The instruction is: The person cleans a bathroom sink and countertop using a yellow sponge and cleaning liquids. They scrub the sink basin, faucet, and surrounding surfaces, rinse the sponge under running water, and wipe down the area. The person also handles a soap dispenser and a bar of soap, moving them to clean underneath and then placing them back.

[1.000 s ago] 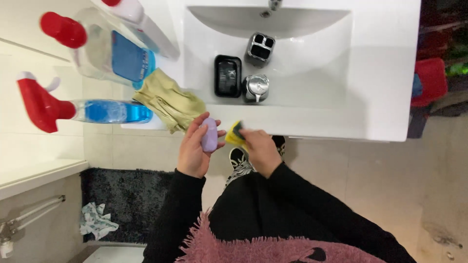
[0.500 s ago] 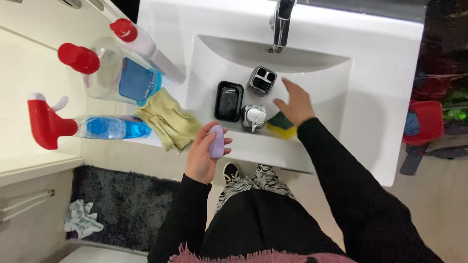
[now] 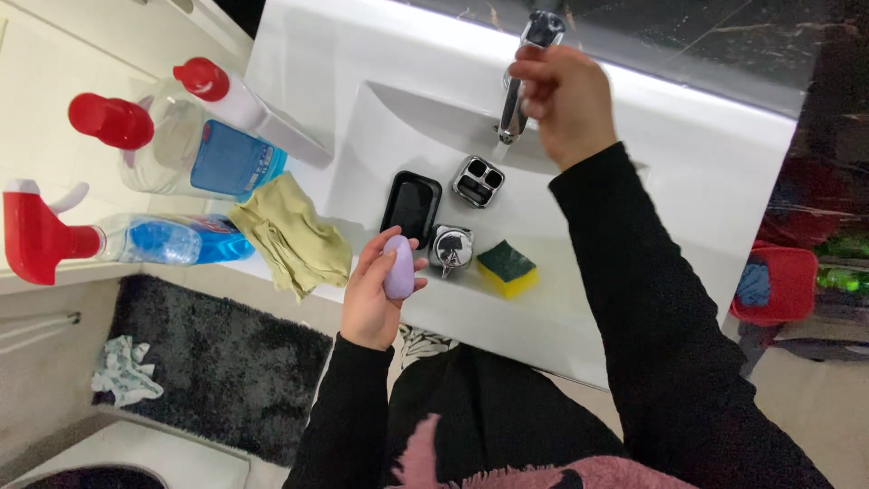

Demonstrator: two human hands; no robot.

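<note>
Two bare hands work over a glossy white ceramic sink: the left hand cups a smooth, oval lilac bar of soap just above the sink's front edge, while the right hand is curled around the top of the polished chrome tap. In the basin sit a black rectangular soap dish, a square chrome holder, a round chrome dispenser and a spongy yellow block with a dark green scouring face. Left of the basin lies a crumpled yellow cloth beside clear plastic bottles with red caps.
</note>
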